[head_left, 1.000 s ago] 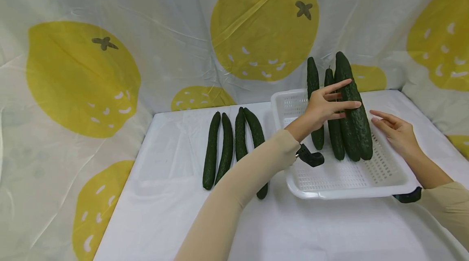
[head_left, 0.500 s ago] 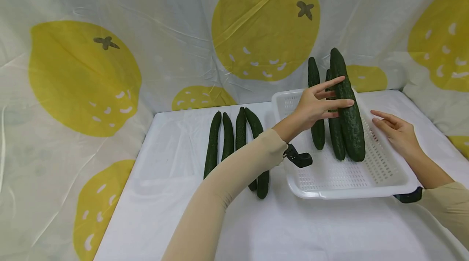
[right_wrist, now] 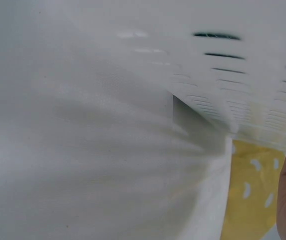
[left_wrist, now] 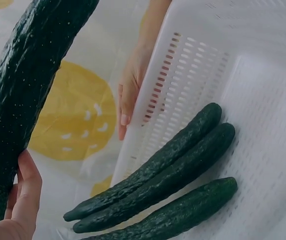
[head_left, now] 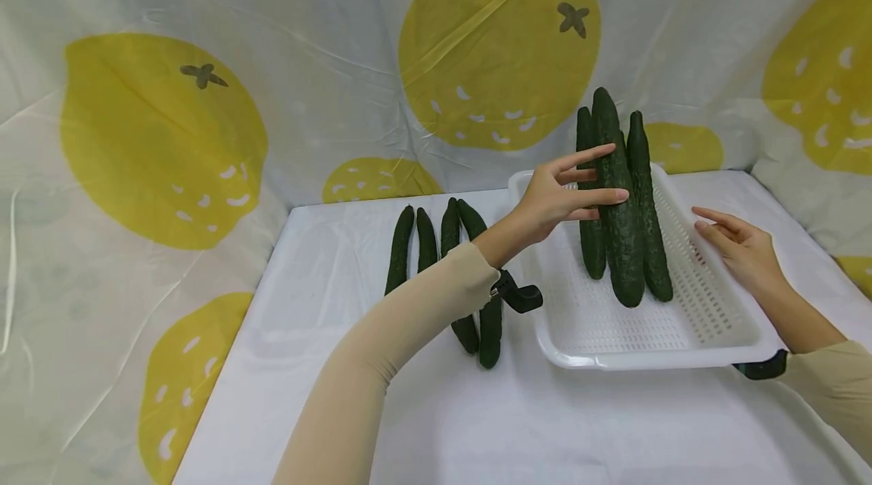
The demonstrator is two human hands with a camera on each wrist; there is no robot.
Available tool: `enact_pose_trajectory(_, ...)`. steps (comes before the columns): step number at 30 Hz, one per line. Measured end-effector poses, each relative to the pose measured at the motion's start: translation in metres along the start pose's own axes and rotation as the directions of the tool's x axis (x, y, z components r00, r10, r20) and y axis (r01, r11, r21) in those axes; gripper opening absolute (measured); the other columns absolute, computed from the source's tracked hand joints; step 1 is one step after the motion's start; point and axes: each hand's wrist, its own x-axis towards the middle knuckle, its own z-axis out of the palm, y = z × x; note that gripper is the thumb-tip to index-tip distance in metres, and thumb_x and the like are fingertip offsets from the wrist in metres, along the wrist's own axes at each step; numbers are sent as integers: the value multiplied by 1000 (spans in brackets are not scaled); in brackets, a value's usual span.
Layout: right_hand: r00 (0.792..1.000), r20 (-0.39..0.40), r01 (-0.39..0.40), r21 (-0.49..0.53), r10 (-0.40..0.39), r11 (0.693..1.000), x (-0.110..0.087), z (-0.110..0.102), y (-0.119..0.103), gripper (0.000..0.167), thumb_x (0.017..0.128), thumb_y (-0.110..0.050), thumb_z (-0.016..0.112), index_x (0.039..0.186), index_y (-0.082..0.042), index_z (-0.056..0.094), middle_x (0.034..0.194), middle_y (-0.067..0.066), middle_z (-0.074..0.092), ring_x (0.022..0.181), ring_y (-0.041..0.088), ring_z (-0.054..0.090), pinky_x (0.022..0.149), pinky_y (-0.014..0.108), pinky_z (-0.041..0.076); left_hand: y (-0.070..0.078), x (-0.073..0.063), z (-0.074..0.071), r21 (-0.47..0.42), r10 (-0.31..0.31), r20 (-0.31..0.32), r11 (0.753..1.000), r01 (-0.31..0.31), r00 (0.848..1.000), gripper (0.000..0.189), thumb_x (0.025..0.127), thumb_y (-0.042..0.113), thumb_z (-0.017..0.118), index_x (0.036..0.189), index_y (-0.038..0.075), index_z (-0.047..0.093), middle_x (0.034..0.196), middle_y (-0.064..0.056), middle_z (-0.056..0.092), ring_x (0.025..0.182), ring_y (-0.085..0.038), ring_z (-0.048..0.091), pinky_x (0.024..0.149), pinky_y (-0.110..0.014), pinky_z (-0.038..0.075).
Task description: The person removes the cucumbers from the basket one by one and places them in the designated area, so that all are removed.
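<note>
My left hand (head_left: pixel 545 194) holds a large dark green cucumber (head_left: pixel 621 243) upright over the white basket (head_left: pixel 654 358), thumb and fingers round its sides. In the left wrist view this cucumber (left_wrist: pixel 25 75) slants across the upper left, apart from the others. Three more cucumbers lean inside the basket: one (head_left: pixel 591 247) shows left of the held one, another (head_left: pixel 650 220) right of it, and the third is mostly hidden behind it. My right hand (head_left: pixel 742 243) rests at the basket's right rim with fingers extended along the outer side, as the left wrist view also shows.
Left of the basket several cucumbers (head_left: pixel 489 334) lie on the white tablecloth (head_left: pixel 313 394), partly covered by my left sleeve (head_left: pixel 381 341). A white curtain (head_left: pixel 327 54) with yellow lemon prints stands behind and beside the table.
My left hand has moved left with the cucumber, from the right side of the group to in front of the middle one, uncovering the right cucumber. My right hand stays at the rim.
</note>
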Motion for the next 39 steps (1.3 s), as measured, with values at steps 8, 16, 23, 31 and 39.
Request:
enact_pose_trajectory(8,999,10,-30,-17,31,999,0,-1,-2,30,99,-18,65,118,-40,72,77,-22,64,72,-6,52,55,7,43,5,-12,-23,25,46,15,999,-47,999,55,83,2,81,130,28,69,127,4,57,113,-9,59,79,-40,60)
enact_pose_trajectory(16,1000,10,-25,-1,25,1000,0,0,-2,31,99,-16,65,117,-39,72,76,-22,64,71,-6,52,55,7,42,10,-25,-48,74,57,-27,996,-55,998,57,84,4,81,134,27,65,133,3,53,120,-17,56,80,-41,60)
enact_pose_trajectory(23,1000,13,-21,-3,21,1000,0,-1,-2,32,99,-15,65,117,-40,72,75,-21,64,70,-5,51,53,9,40,15,-38,-67,83,58,-52,995,-54,997,56,85,3,79,135,24,64,138,0,49,123,-18,53,83,-44,59)
enact_pose_trajectory(31,1000,13,-16,-3,16,1000,-1,0,-4,31,99,-15,64,116,-41,71,75,-21,64,68,-6,52,52,9,41,21,-53,-87,67,76,-65,995,-71,995,57,86,0,76,137,22,63,136,-9,52,126,-26,52,86,-48,57)
enact_pose_trajectory(39,1000,21,-12,-10,12,1000,-3,0,-4,32,100,-15,64,117,-41,71,76,-21,64,67,-6,53,51,9,42,27,-70,-109,99,43,-103,995,-32,994,60,86,1,77,139,23,61,141,-9,48,129,-23,50,89,-48,56)
